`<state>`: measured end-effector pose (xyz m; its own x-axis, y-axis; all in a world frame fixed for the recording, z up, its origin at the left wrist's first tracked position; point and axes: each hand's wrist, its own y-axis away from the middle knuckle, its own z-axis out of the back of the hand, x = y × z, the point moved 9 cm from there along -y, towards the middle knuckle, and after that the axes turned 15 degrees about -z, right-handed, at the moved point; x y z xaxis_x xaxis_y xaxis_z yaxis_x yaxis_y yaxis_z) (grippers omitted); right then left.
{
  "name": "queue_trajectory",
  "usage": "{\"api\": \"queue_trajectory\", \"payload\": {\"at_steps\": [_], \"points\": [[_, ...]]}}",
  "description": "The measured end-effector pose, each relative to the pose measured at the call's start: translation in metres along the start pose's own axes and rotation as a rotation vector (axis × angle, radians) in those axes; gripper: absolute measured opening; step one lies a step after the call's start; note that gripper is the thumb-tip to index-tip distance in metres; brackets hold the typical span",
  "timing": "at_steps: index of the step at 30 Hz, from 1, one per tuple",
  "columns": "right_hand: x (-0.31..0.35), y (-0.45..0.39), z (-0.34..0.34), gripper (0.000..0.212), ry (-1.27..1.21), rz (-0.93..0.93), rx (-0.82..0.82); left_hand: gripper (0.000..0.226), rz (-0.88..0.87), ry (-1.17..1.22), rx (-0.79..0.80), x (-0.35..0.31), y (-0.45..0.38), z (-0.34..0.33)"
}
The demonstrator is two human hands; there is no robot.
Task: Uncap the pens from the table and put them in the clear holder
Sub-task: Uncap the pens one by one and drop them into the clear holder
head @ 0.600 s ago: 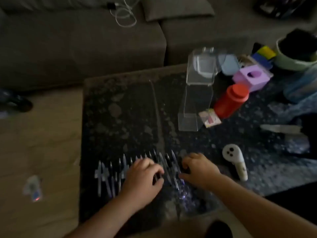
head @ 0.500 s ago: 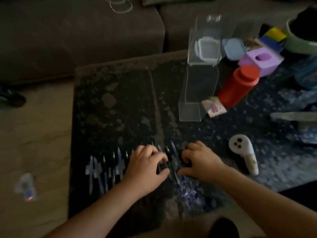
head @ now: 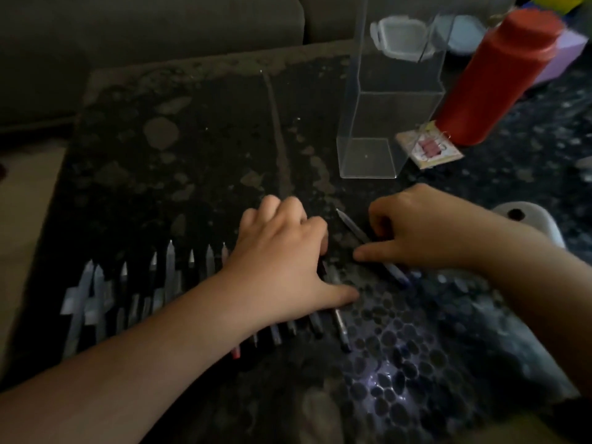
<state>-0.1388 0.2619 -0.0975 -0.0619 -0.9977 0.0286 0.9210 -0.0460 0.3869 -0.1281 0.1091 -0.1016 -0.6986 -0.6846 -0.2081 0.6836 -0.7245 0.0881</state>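
Resting palm-down on the row of pens (head: 134,293) at the near edge of the dark worktop (head: 198,139), my left hand (head: 282,261) curls loosely over them, gripping nothing I can make out. Just beyond, my right hand (head: 426,232) pinches one angled pen (head: 354,227) between thumb and bent fingers, wrist low. These pens look light, stiff and slick; I judge the barrel middle the best hold. Farther back stands the clear holder (head: 394,100), empty, beside a red bottle (head: 499,78).

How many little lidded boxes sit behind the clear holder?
2: a white-lidded box, seen through the clear holder, and a pale blue box just right of it, beside the red bottle. Others may be hidden.
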Motion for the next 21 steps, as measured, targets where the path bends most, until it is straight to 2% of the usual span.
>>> {"api": "queue_trajectory", "payload": {"at_steps": [3, 10, 15, 18, 21], "points": [[-0.004, -0.002, -0.001, 0.048, -0.031, -0.057, 0.001, 0.059, -0.011, -0.026, -0.035, -0.002, -0.004, 0.007], [0.005, 0.002, -0.009, 0.036, 0.017, -0.115, -0.082, 0.050, 0.007, -0.116, 0.046, -0.013, -0.010, 0.014], [0.012, 0.006, -0.022, 0.029, 0.030, -0.130, -0.161, 0.028, -0.032, -0.231, 0.003, -0.033, -0.005, 0.021], [0.004, 0.017, -0.012, 0.020, -0.130, -0.171, -0.129, 0.024, 0.001, -0.193, -0.036, -0.034, 0.001, 0.022], [-0.020, 0.039, -0.004, 0.022, -0.479, -0.274, -0.107, 0.026, 0.029, -0.240, -0.069, -0.042, 0.007, 0.021]]}}
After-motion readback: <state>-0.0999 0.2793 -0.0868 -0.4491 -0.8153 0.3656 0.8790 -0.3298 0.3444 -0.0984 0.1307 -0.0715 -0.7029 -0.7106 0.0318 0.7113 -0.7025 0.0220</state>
